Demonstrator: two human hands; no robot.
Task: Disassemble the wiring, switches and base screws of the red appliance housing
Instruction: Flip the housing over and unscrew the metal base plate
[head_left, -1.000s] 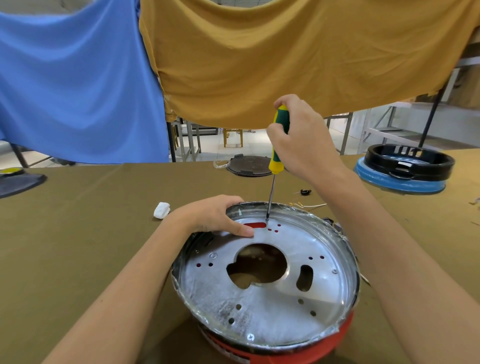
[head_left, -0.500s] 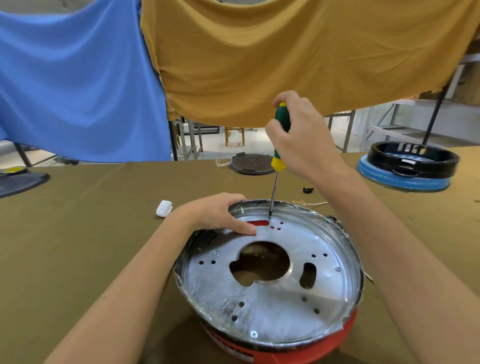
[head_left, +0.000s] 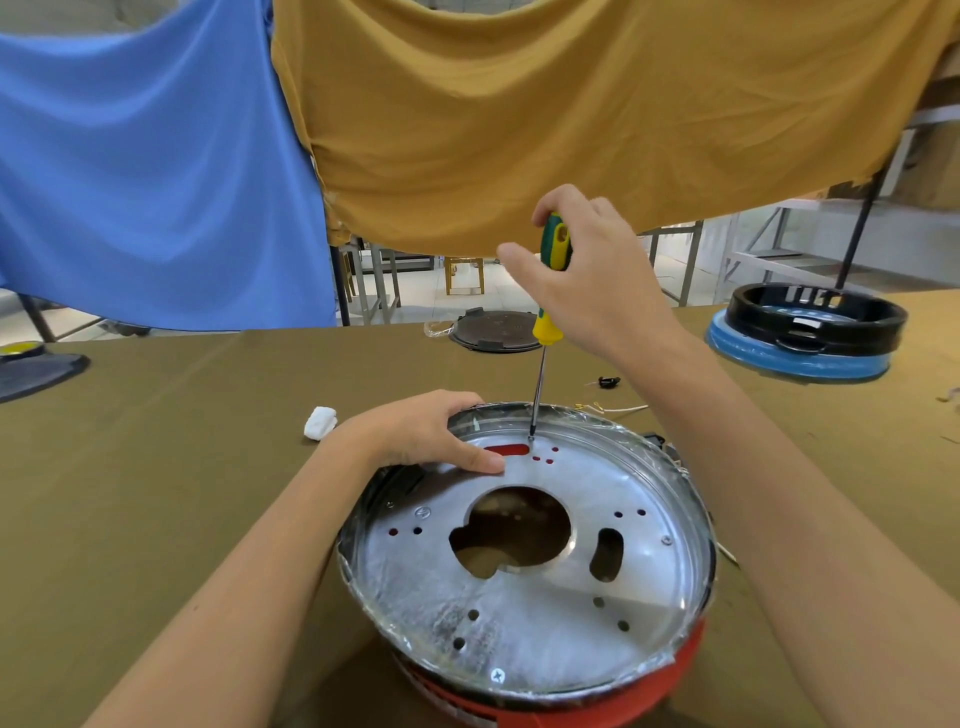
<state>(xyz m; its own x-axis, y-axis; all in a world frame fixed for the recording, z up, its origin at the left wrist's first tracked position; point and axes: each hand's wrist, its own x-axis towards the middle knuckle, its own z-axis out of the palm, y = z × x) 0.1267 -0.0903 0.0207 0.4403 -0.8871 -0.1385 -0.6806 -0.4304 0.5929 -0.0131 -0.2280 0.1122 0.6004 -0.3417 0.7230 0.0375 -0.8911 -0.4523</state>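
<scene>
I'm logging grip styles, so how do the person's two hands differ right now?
The right hand is raised, gripping the screwdriver upright by its handle; the left hand is low, resting on the red appliance housing at its far rim. The right hand's fingers curl round the handle; the left hand's thumb lies flat on the metal plate. Both work the same far edge.

— What sort of place is this?
— A workshop: a long olive-cloth-covered bench (head_left: 156, 467) carries loose appliance parts, with a black ring on a blue base (head_left: 810, 332) at two o'clock and a dark round lid (head_left: 493, 330) at twelve.
— Anything beyond?
— Grey metal shelving (head_left: 769, 254) and bare floor.
</scene>
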